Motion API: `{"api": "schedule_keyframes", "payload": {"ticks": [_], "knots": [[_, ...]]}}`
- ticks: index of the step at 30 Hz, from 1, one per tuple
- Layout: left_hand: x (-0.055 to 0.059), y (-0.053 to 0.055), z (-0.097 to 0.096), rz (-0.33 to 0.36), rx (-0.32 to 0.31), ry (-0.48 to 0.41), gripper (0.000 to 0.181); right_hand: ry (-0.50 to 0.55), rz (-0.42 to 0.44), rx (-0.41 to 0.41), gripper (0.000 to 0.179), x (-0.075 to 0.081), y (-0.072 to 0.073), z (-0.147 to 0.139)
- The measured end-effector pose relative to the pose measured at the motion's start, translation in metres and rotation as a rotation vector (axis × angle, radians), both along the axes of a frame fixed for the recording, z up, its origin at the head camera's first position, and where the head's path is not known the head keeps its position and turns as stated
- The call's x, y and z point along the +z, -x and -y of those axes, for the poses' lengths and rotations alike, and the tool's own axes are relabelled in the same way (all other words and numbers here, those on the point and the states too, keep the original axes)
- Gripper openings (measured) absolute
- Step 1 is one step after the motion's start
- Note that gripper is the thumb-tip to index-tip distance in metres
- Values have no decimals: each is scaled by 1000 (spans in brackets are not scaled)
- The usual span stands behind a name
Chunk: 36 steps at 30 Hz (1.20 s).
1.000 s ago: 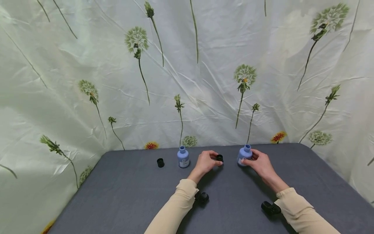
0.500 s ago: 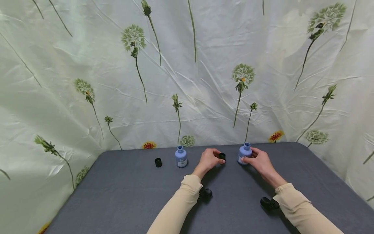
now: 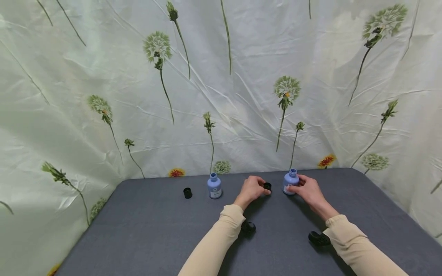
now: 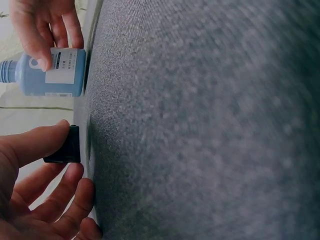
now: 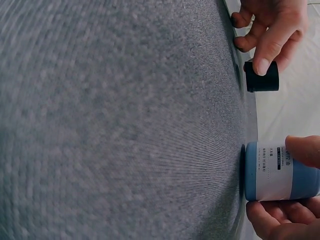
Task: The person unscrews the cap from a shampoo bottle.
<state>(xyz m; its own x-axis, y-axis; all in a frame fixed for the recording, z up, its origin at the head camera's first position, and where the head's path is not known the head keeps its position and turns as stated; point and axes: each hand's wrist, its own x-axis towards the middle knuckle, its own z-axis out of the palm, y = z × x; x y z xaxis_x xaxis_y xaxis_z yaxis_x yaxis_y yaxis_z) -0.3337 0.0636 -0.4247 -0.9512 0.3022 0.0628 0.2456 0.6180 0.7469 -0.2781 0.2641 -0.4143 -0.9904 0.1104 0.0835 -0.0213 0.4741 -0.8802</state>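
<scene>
My left hand pinches a small black bottle cap between thumb and fingers, close over the table. In the left wrist view the cap shows dark beside the thumb. My right hand grips a blue bottle by its body; the bottle stands upright with its neck bare. The right wrist view shows its white printed label and the thumb across it. A short gap separates the cap from this bottle. A second uncapped blue bottle stands upright to the left of my left hand.
Another black cap lies on the grey cloth-covered table, left of the second bottle. Behind the table's back edge hangs a pale curtain with dandelion prints. Black devices are worn at the wrists, the left one and the right one.
My left hand has moved right with the black cap, narrowing the gap to the held bottle. The right hand keeps its grip on the bottle. The head view has shifted slightly.
</scene>
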Motion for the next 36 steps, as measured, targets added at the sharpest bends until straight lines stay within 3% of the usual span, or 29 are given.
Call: {"api": "schedule_keyframes", "payload": {"ticks": [8, 24, 28, 36], "knots": [[2, -3, -1, 8, 0, 56, 32, -25, 8, 2, 67, 1, 1, -3], [-2, -2, 1, -13, -61, 65, 32, -27, 29, 17, 68, -3, -2, -4], [-4, -1, 4, -3, -73, 26, 33, -26, 24, 15, 70, -3, -3, -4], [-8, -1, 16, 65, -99, -148, 33, 24, 20, -7, 72, -3, -12, -5]]}}
